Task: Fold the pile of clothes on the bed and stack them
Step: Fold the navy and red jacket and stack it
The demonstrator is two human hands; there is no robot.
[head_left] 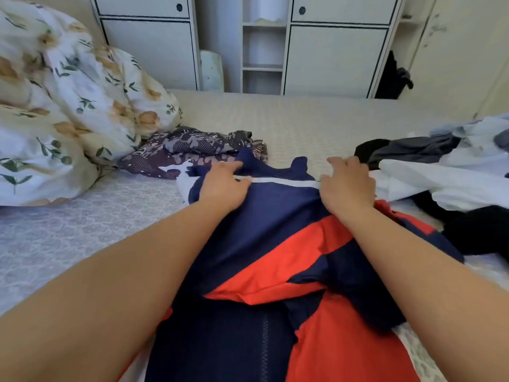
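Observation:
A navy and red garment [264, 244] with a white stripe lies spread on the bed [82, 230] in front of me. My left hand [223, 183] pinches its far left edge by the white stripe. My right hand [348, 186] grips the far right edge of the same garment, fingers curled into the cloth. A purple patterned garment [187, 153] lies crumpled beyond my left hand. To the right sits a loose pile of white clothes [446, 183] and dark clothes [413, 150].
A floral duvet [63, 106] is heaped at the left of the bed. White wardrobes [336, 59] with an open shelf stand behind the bed. A dark cloth [394, 78] hangs at the back right. Bare mattress cover shows at the left and far middle.

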